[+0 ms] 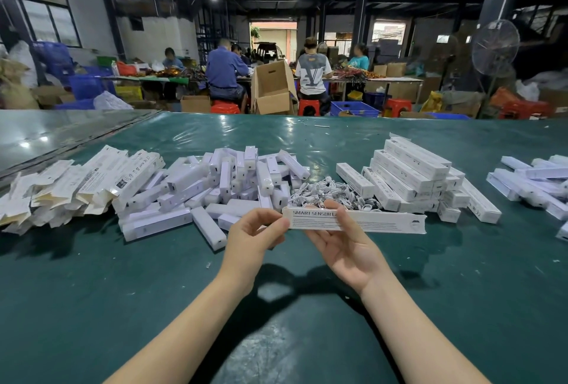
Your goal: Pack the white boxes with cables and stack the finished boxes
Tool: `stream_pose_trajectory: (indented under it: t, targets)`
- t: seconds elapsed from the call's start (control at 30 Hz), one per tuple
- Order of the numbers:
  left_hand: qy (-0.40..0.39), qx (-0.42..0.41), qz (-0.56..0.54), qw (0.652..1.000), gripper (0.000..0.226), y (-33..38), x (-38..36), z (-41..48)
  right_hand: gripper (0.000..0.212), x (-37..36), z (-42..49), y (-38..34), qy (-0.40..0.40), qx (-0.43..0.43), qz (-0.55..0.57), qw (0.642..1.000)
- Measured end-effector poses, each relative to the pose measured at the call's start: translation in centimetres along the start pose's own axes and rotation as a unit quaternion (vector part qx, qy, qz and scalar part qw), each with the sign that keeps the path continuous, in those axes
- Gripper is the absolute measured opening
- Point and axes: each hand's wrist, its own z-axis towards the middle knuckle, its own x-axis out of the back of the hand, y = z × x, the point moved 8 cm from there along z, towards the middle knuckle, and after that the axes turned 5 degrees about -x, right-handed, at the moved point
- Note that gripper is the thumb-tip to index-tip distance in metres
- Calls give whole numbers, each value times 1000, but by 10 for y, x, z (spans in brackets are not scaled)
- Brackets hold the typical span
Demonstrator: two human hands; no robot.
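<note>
Item 1. White box (378,221), long, printed "SMART SENSOR L…". We found it held level above the green surface (92,291), just in front of the cables.

Item 2. Left hand (255,237). We logged its fingers (275,223) curled and pinching the box's left end.

Item 3. Right hand (350,250). We logged it palm up under the box, thumb across the front face, the other fingers wrapped behind, gripping it.

Item 4. Cables (332,193). We noted white coils heaped loose on the surface.

Item 5. Stack of boxes (412,173). We noted closed white boxes in crossed layers, just right of the cables.

Item 6. Pile of white units (227,180). We noted them jumbled, left of the cables.

Item 7. Flat cartons (76,182). We noted them unfolded and overlapping at the far left.

Item 8. Further white boxes (534,182). We noted these scattered at the right edge, well apart from the stack.
</note>
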Motion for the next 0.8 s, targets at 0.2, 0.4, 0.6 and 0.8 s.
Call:
stream_pose_trajectory:
  t: [0.2,0.4,0.6,0.8]
  targets:
    - [17,20,-41,999,24,-1,1,0,53,-3,-1,0,-11,1,7,1000]
    - [137,-4,-2,990,23,1,10,-10,40,-5,4,8,11,11,-19,1000]
    - [18,-54,50,997,32,15,-22,-19,26,1,3,-3,33,48,45,997]
    - [-83,49,43,994,34,-9,-34,-21,12,11,-2,-7,109,94,-108,984]
